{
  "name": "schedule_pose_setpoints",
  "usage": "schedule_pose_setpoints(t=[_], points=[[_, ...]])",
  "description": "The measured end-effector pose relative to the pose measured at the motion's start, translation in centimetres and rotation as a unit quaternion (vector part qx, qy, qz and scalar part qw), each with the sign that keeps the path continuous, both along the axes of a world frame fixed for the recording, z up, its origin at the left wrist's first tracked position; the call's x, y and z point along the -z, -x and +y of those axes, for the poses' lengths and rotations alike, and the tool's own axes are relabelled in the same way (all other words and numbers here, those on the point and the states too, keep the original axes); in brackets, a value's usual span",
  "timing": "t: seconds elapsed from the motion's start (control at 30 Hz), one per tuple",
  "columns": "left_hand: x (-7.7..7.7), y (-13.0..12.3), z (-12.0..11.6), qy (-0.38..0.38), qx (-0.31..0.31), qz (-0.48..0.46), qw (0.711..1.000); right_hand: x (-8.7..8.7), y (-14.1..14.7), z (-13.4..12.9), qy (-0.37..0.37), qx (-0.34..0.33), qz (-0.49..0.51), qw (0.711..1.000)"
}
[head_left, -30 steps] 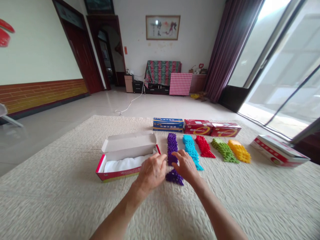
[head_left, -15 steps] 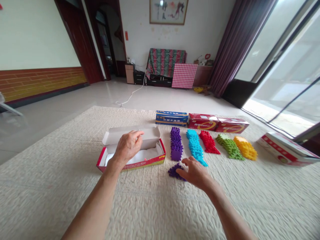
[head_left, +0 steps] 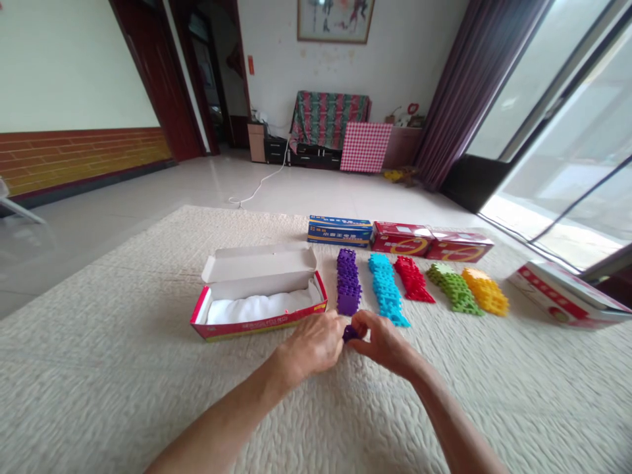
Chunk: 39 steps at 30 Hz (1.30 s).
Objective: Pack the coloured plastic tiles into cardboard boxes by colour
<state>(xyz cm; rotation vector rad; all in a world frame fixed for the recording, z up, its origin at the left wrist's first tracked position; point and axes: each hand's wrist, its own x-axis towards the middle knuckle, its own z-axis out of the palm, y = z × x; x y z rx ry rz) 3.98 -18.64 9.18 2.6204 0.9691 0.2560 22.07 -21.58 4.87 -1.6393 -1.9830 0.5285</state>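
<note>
Between my two hands is a small purple piece (head_left: 350,334), mostly covered by fingers. My right hand (head_left: 382,339) is closed on it from the right. My left hand (head_left: 316,341) meets it from the left, fingers bent round its hidden edge. Just beyond lies a row of purple pieces (head_left: 348,283), with rows of light blue (head_left: 386,286), red (head_left: 413,280), green (head_left: 454,288) and yellow pieces (head_left: 484,291) to its right. An open box (head_left: 261,322) with white cloth (head_left: 261,307) inside stands beyond my left forearm.
A blue box (head_left: 340,232) and two red boxes (head_left: 401,239) (head_left: 459,247) stand behind the rows. At the far right is a red and white box (head_left: 567,294). Everything rests on a cream quilted mat (head_left: 123,329).
My left hand has moved from over the open box to the right, beside my right hand. The purple piece, earlier flat on the mat under my right hand, is now between both hands.
</note>
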Motion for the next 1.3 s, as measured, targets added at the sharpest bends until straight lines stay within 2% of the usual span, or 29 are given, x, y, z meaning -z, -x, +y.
schedule_pose_setpoints(t=[0.07,0.2,0.27,0.33,0.43,0.5,0.57,0.63,0.7,0.73,0.8,0.9,1.03,1.17,1.3], points=[[1.7,-1.0,-0.3,-0.013,-0.043,0.018,0.999,0.2,-0.5,0.0,-0.011,-0.002,-0.014,1.0],[4.8,-2.1,0.0,-0.006,-0.054,0.006,0.999,0.8,-0.9,0.1,-0.013,-0.007,-0.036,0.999],[5.5,-2.3,0.1,-0.014,-0.046,-0.009,0.999,1.1,-0.8,0.1,-0.009,-0.017,-0.04,0.999],[5.4,-2.3,0.0,-0.018,-0.042,-0.016,0.999,1.2,-0.8,0.1,-0.004,-0.028,-0.048,0.998],[3.0,-1.9,-0.7,-0.023,-0.04,-0.021,0.999,0.9,-1.3,0.3,-0.005,-0.043,-0.053,0.998],[0.3,-0.7,-0.8,-0.043,-0.021,-0.047,0.998,0.0,-2.0,0.5,-0.019,-0.038,-0.051,0.998],[-2.6,1.9,0.0,-0.077,-0.015,-0.075,0.994,-1.6,-2.5,1.0,-0.05,-0.021,-0.049,0.997],[-4.9,6.0,1.9,-0.131,-0.11,-0.089,0.981,-3.8,-2.3,2.0,-0.088,-0.001,-0.047,0.995],[-5.7,11.0,4.4,-0.178,-0.228,-0.072,0.954,-5.9,-1.0,3.4,-0.114,0.002,-0.041,0.993],[-5.5,13.5,5.7,-0.187,-0.275,-0.052,0.942,-6.7,0.2,4.2,-0.121,-0.01,-0.035,0.992],[-4.4,17.7,7.9,-0.157,-0.331,-0.011,0.93,-7.6,2.9,6.0,-0.124,-0.044,-0.019,0.991],[-1.9,20.9,9.9,-0.027,-0.348,-0.021,0.937,-7.3,7.1,8.4,-0.114,-0.091,-0.013,0.989],[0.5,19.8,11.7,0.09,-0.318,-0.172,0.928,-5.8,10.0,10.6,-0.084,-0.145,-0.044,0.985],[1.3,17.6,14.4,0.144,-0.258,-0.288,0.911,-5.0,10.5,12.0,-0.085,-0.184,-0.063,0.977],[2.0,16.7,16.7,0.174,-0.217,-0.35,0.894,-5.1,11.6,13.5,-0.084,-0.228,-0.079,0.967]])
